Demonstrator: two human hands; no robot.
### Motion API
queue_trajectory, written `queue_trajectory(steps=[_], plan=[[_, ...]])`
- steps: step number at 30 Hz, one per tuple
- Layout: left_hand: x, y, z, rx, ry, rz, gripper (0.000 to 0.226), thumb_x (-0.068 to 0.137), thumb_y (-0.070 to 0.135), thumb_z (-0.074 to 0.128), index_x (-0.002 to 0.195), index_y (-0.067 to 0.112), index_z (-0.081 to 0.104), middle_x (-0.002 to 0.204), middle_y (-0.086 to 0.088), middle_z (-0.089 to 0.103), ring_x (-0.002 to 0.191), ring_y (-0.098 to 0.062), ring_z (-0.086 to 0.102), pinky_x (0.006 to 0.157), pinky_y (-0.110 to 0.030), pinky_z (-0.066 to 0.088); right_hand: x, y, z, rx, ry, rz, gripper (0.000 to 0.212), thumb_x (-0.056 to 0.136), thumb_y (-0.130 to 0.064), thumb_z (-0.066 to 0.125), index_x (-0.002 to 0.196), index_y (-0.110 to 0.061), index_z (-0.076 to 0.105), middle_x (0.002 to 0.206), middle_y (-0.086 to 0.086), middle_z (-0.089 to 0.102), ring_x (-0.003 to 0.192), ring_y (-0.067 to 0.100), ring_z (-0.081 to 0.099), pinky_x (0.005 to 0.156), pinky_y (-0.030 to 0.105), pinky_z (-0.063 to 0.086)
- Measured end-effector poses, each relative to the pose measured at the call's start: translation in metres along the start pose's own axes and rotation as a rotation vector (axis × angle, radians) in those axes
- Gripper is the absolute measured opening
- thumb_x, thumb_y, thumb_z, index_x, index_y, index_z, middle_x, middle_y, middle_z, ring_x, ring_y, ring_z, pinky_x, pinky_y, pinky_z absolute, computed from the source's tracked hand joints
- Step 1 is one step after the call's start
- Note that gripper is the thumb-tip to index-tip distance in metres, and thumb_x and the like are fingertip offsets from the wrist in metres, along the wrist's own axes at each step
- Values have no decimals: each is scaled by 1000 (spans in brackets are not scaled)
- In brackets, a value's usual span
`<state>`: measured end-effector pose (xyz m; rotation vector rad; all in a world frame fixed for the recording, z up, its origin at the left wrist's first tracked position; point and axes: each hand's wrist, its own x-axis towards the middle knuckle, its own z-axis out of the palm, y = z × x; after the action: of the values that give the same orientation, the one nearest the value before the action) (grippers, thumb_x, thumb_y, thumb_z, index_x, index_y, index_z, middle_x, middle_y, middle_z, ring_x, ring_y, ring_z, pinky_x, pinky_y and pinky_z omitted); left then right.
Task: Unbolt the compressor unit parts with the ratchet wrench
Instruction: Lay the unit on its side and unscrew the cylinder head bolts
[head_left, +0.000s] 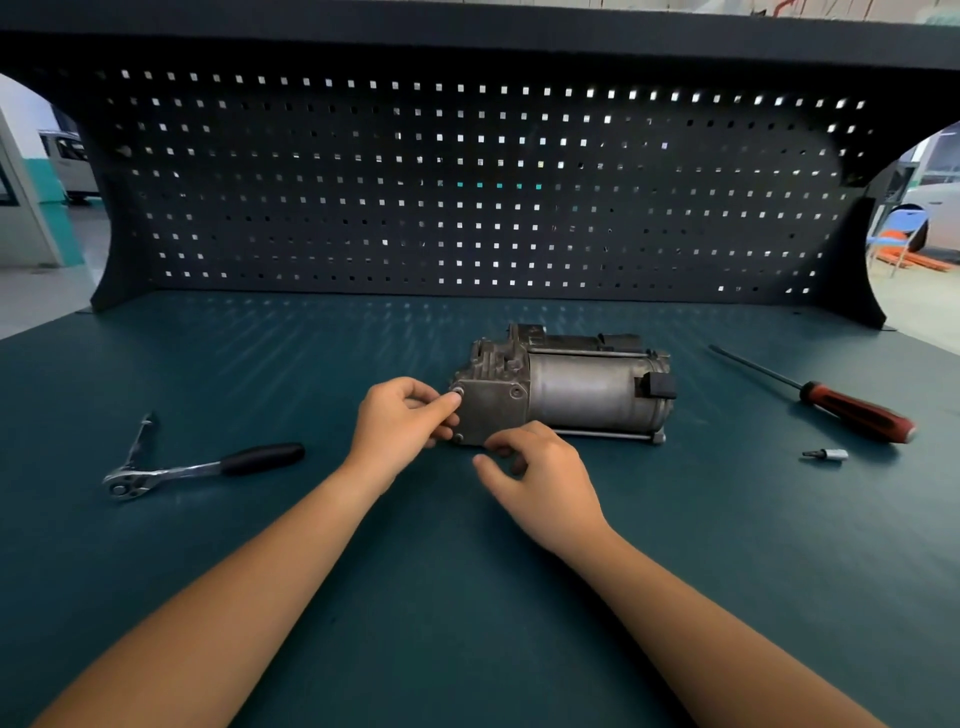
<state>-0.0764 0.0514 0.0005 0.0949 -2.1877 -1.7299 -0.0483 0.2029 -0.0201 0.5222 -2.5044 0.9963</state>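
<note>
Teal benchtop (467, 597) under compressor (576, 389), pegboard (467, 182) behind

Compressor unit (566, 387): grey metal, lying on its side mid-surface, cylinder axis left to right, black connector at the right end. Cast head at left carries a flat cover plate (491, 415) facing the camera. Bolts seated at upper left (458, 391), upper right (516, 392) and lower left (457, 438); the fourth corner is hidden. Left hand (400, 421) fingertips on the upper-left bolt, possibly pinching it. Ratchet wrench (202, 470): chrome, black grip, flat on the surface well left of the unit, untouched.
</note>
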Motion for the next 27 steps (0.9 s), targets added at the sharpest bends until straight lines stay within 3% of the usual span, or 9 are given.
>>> queue_trajectory(steps=[15, 17, 19, 20, 22, 24, 25, 27], plan=[[3, 2, -18, 37, -43, -15, 10, 86, 17, 63, 76, 17, 62, 65, 3, 69, 51, -1, 62, 49, -16, 49, 0, -1, -2, 40, 12, 7, 19, 86, -24, 62, 100, -13, 69, 95, 1, 61, 83, 15, 57, 77, 22, 43], [11, 8, -47, 183, 93, 77, 12, 86, 17, 62, 74, 17, 63, 71, -3, 68, 52, -5, 62, 55, -21, 50, 0, -1, -2, 45, 10, 8, 19, 86, -24, 62, 100, -13, 69, 94, 0, 60, 81, 13, 56, 76, 20, 41], [20, 6, -97, 508, 350, 192, 10, 84, 21, 62, 82, 13, 67, 84, -10, 70, 76, -20, 67, 72, -32, 50, 0, -2, -2, 49, 6, 3, 19, 86, -23, 62, 100, -12, 69, 93, -1, 59, 78, 11, 54, 75, 19, 40], [23, -1, -128, 661, 458, 161, 17, 84, 26, 61, 92, 11, 68, 94, -13, 69, 89, -28, 65, 79, -38, 49, -1, -2, -3, 51, 5, -4, 18, 86, -23, 62, 99, -12, 69, 93, 0, 60, 78, 11, 53, 75, 19, 40], [25, -22, -186, 890, 509, -131, 37, 85, 36, 58, 106, 6, 62, 113, -21, 61, 105, -40, 56, 86, -45, 47, -1, -5, -3, 59, 9, -24, 17, 86, -21, 62, 97, -12, 69, 93, 2, 61, 78, 12, 54, 75, 19, 41], [19, -42, -218, 992, 383, -483, 43, 84, 42, 58, 96, 0, 60, 113, -25, 57, 105, -43, 52, 87, -45, 47, -3, -10, -3, 67, -1, -47, 16, 86, -20, 61, 96, -11, 70, 92, 2, 61, 79, 14, 56, 75, 20, 42], [16, -47, -223, 997, 313, -564, 40, 83, 41, 60, 86, 1, 58, 107, -24, 57, 100, -41, 54, 84, -42, 48, -4, -13, -3, 68, -13, -60, 16, 86, -20, 61, 96, -11, 70, 91, 1, 61, 78, 14, 56, 75, 20, 42], [15, -49, -220, 956, 267, -549, 31, 80, 34, 64, 76, 4, 56, 92, -19, 58, 87, -35, 55, 72, -35, 46, -7, -19, -1, 66, -44, -99, 15, 86, -20, 61, 95, -11, 70, 86, -3, 57, 75, 10, 53, 75, 18, 41]])
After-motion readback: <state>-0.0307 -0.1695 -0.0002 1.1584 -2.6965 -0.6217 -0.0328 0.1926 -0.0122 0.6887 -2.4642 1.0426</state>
